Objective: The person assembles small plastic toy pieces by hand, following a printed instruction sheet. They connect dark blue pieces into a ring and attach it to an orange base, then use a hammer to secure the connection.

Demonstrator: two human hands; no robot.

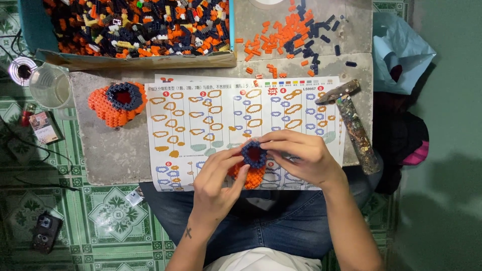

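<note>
Both of my hands hold a small model built of tiny bricks (252, 159), orange at the bottom with a dark blue ring and a red centre on top. My left hand (217, 181) grips it from the lower left, fingers curled against its side. My right hand (300, 152) pinches its top rim from the right. The model hovers over a printed instruction sheet (201, 115) that lies on a grey slab (108, 148). A second, similar orange and blue model (118, 103) rests on the slab to the left.
A cardboard tray (140, 59) full of orange, dark and yellow bricks sits at the back. Loose orange and dark bricks (288, 37) lie behind the sheet. A paint-stained hammer (351, 120) lies at right, a clear plastic cup (50, 86) at left, a blue bag (399, 50) far right.
</note>
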